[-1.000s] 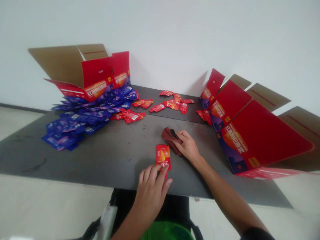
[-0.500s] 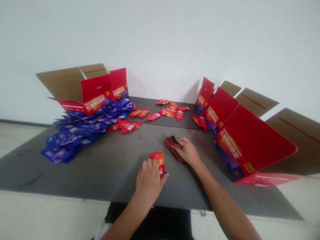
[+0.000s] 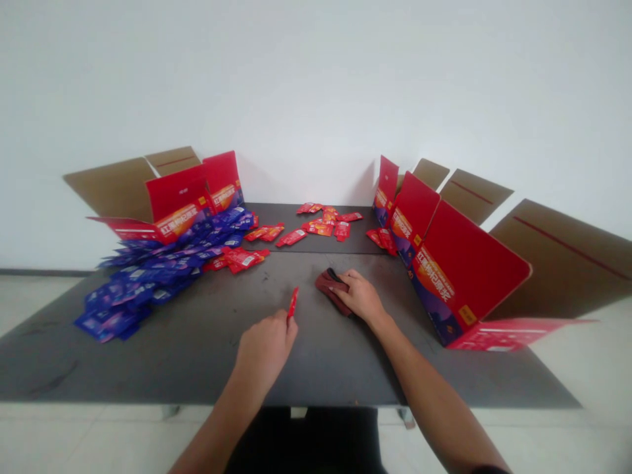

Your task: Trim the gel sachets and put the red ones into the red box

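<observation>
Between the thumb and fingers of my left hand [image 3: 266, 345] is a red sachet [image 3: 293, 302], seen nearly edge-on above the grey table [image 3: 207, 368]. My right hand [image 3: 363, 297] grips a folded brown cloth [image 3: 332, 287] with a dark edge, which rests on the table top. Several loose red sachets [image 3: 320, 227] lie farther back, beyond both hands. To the left spreads a heap of blue sachets [image 3: 162, 266], with a few red sachets [image 3: 241, 259] at its right side.
Open red cardboard boxes [image 3: 464, 257] line the right side, flaps spread outward. More open boxes [image 3: 180, 197] stand at the back left, behind the blue heap. A white wall [image 3: 306, 99] rises behind the table.
My left hand has moved left and turned the red sachet from face-up to edge-on. My right hand stays on the cloth. The whole view has shifted slightly.
</observation>
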The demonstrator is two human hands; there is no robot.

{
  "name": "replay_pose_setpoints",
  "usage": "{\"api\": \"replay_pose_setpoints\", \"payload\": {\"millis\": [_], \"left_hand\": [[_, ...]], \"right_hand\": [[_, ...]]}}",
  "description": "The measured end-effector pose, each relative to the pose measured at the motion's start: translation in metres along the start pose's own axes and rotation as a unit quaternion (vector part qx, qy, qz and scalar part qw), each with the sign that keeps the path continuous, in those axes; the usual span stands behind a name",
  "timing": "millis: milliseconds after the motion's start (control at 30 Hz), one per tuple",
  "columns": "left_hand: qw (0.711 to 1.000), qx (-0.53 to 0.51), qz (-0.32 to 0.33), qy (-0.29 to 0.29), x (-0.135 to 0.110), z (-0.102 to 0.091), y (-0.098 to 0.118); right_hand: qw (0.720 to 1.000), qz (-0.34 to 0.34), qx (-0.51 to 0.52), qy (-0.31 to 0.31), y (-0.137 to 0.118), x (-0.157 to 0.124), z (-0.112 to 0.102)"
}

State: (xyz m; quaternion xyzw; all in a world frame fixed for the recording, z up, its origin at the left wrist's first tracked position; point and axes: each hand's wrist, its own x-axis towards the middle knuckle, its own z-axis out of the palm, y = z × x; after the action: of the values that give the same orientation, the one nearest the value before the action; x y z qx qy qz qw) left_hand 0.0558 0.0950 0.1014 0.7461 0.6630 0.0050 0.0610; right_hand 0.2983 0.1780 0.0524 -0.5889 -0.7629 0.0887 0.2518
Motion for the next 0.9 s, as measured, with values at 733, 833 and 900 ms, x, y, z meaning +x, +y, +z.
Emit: {"api": "replay_pose_setpoints", "payload": {"millis": [733, 833, 900], "left_hand": [[0.795, -0.602, 0.08, 0.005, 0.123, -0.018, 0.134], [0.78, -0.619, 0.081, -0.049, 0.163, -0.009, 0.192], [0.774, -0.624, 0.068, -0.08, 0.189, -0.003, 0.218]], "right_hand": [[0.999, 0.022, -0.024, 0.012, -0.011, 0.002, 0.01], [0.999, 0.033, 0.003, -0.023, -0.011, 0.003, 0.007], [0.999, 0.017, 0.024, -0.035, -0.01, 0.003, 0.005]]}}
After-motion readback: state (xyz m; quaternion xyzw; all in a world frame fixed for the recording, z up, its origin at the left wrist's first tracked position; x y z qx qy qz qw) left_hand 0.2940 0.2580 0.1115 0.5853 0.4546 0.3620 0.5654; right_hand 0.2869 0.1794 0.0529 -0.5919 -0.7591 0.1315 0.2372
